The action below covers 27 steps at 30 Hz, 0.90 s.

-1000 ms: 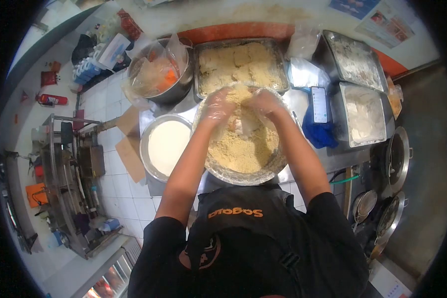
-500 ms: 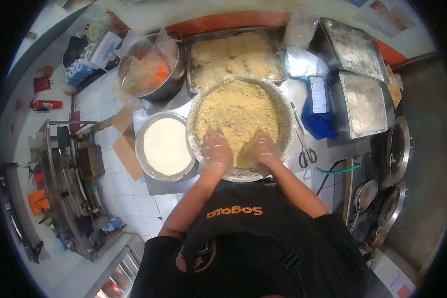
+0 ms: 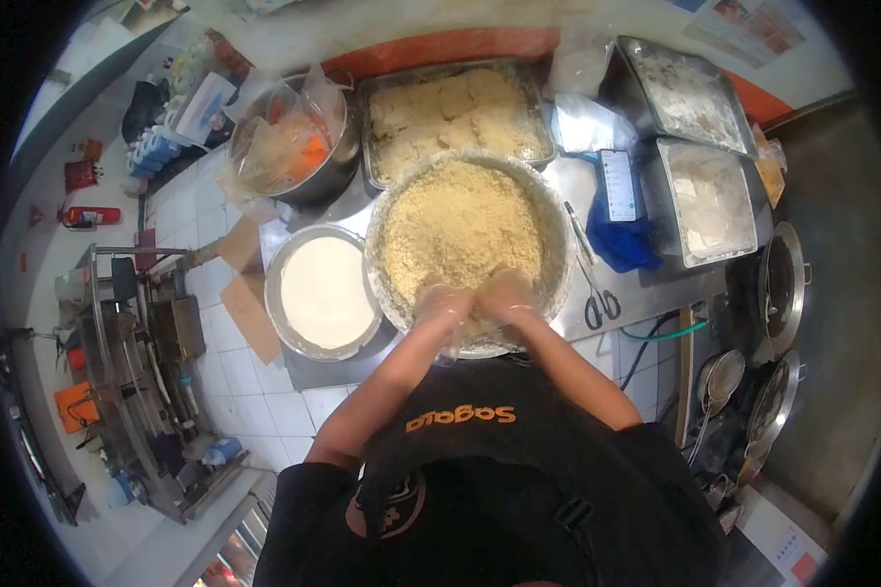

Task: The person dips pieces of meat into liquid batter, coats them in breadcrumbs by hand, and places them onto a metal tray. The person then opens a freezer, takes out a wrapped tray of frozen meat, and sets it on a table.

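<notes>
A large round metal bowl [image 3: 563, 245] full of yellow crumbly mixture [image 3: 460, 220] stands in front of me. Both hands wear clear plastic gloves and are at the bowl's near side, close together. My left hand [image 3: 443, 301] has its fingertips sunk in the crumbs, and my right hand [image 3: 505, 293] is in them just beside it. The crumbs hide the fingers, so I cannot see whether they grip anything. Behind the bowl lies a metal tray [image 3: 367, 147] with the same kind of crumbly coating over lumps.
Left of the bowl is a pan of white powder [image 3: 325, 292], with a pot [image 3: 338, 171] holding plastic bags behind it. Scissors [image 3: 602, 308], a phone [image 3: 618, 186] on blue cloth [image 3: 625, 245] and a metal container of flour [image 3: 710, 210] are at the right.
Both hands came back from the bowl's far side to its near side, then drew closer together. The crumbs now heap over the middle, where a pale lump showed earlier.
</notes>
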{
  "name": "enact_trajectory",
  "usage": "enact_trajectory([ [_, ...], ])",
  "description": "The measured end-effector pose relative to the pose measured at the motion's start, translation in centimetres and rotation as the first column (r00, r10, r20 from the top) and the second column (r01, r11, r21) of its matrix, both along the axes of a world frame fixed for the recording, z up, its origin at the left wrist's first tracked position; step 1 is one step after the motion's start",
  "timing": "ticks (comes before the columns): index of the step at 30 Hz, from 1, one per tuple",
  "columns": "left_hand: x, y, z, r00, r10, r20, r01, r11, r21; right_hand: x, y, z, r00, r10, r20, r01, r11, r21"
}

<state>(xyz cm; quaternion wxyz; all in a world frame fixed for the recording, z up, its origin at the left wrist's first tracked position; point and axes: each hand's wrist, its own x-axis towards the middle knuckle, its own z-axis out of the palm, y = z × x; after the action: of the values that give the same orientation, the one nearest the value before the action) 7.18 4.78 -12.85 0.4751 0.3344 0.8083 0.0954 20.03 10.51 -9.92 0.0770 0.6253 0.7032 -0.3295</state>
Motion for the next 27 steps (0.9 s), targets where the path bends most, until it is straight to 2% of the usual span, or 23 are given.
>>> enact_trajectory([
  [1, -0.4, 1.2, 1.7, 0.697, -0.713, -0.079, 0.706, 0.701, -0.096, -0.1, -0.9, -5.2, 0.996, 0.091, 0.008, -0.091, 0.996, 0.020],
  [2, -0.3, 0.9, 1.1, 0.937, -0.317, 0.150, 0.322, 0.947, -0.012, 0.2, -1.1, -6.4, 0.991, 0.029, -0.131, -0.038, 0.997, -0.067],
  [3, -0.2, 0.4, -0.2, 0.913, 0.143, 0.383, -0.139, 0.990, -0.039, 0.2, -1.2, -6.2, 0.965, -0.052, -0.256, 0.009, 0.986, -0.165],
  [4, -0.3, 0.0, -1.4, 0.631, 0.539, 0.557, -0.550, 0.818, -0.168, 1.4, -0.9, -5.8, 0.831, -0.322, -0.453, 0.133, 0.906, -0.401],
  [5, -0.9, -0.6, -2.5, 0.803, 0.332, 0.495, -0.404, 0.914, 0.043, 2.2, -0.4, -4.0, 0.603, -0.589, -0.538, 0.170, 0.754, -0.635],
  [6, -2.1, -1.5, -3.6, 0.920, 0.112, 0.376, -0.210, 0.950, 0.231, 2.6, 0.2, -2.0, 0.491, -0.645, -0.585, 0.176, 0.732, -0.659],
  [8, -2.5, -1.9, -1.3, 0.905, 0.041, 0.423, -0.223, 0.893, 0.390, 3.2, 1.1, 1.1, 0.240, -0.732, -0.638, 0.180, 0.680, -0.711],
  [9, -2.2, -1.1, 4.3, 0.772, 0.164, 0.614, -0.450, 0.823, 0.346, 3.6, 1.1, 1.4, 0.290, -0.696, -0.657, 0.215, 0.716, -0.664],
  [10, -1.9, -0.5, 7.4, 0.583, 0.252, 0.773, -0.648, 0.718, 0.254, 4.0, 1.1, 1.6, 0.340, -0.656, -0.674, 0.245, 0.753, -0.610],
  [11, -1.6, -0.4, 7.2, 0.907, 0.079, 0.414, -0.313, 0.783, 0.537, 3.7, 0.8, 1.6, 0.537, -0.462, -0.706, 0.258, 0.886, -0.384],
  [12, -1.3, -0.5, 6.9, 0.993, -0.105, -0.058, 0.118, 0.766, 0.632, 3.4, 0.5, 1.6, 0.718, -0.273, -0.640, 0.244, 0.960, -0.134],
  [13, -1.2, -0.4, 6.6, 0.818, -0.249, -0.519, 0.531, 0.673, 0.514, 1.9, -0.3, 1.3, 0.927, 0.058, -0.370, 0.049, 0.960, 0.274],
  [14, -1.5, 0.2, 6.1, 0.733, -0.331, -0.594, 0.645, 0.616, 0.452, 0.6, -0.8, 1.0, 0.958, 0.281, 0.047, -0.259, 0.790, 0.555],
  [15, -1.8, 0.9, 5.5, 0.634, -0.408, -0.657, 0.745, 0.548, 0.379, -0.1, -0.9, 0.6, 0.905, 0.422, -0.042, -0.400, 0.882, 0.250],
  [17, -2.3, 1.4, 4.9, 0.489, -0.462, -0.740, 0.832, 0.501, 0.238, -0.3, -0.6, -1.4, 0.939, 0.343, 0.026, -0.339, 0.911, 0.236],
  [18, -2.7, 2.0, 4.9, 0.450, -0.440, -0.777, 0.828, 0.531, 0.179, -0.5, 0.4, -1.9, 0.952, 0.302, 0.060, -0.307, 0.920, 0.242],
  [19, -3.3, 2.7, 4.9, 0.408, -0.420, -0.811, 0.819, 0.562, 0.121, -0.6, 1.2, -2.4, 0.947, 0.320, 0.032, -0.313, 0.895, 0.319],
  [21, -4.5, 3.4, 5.6, 0.361, -0.477, -0.801, 0.894, 0.420, 0.153, -0.4, 1.9, -2.8, 0.934, 0.357, -0.020, -0.311, 0.838, 0.449],
  [22, -4.8, 3.7, 5.6, 0.336, -0.506, -0.794, 0.923, 0.345, 0.171, -0.7, 1.9, -3.2, 0.925, 0.375, -0.065, -0.312, 0.845, 0.435],
  [24, -5.2, 4.9, 4.7, 0.334, -0.544, -0.770, 0.927, 0.338, 0.164, -2.6, 2.2, -3.0, 0.900, 0.408, -0.154, -0.315, 0.853, 0.416],
  [27, -5.7, 5.8, 4.0, 0.357, -0.570, -0.740, 0.930, 0.292, 0.223, -3.3, 2.1, -0.9, 0.899, 0.436, -0.036, -0.404, 0.859, 0.316],
])
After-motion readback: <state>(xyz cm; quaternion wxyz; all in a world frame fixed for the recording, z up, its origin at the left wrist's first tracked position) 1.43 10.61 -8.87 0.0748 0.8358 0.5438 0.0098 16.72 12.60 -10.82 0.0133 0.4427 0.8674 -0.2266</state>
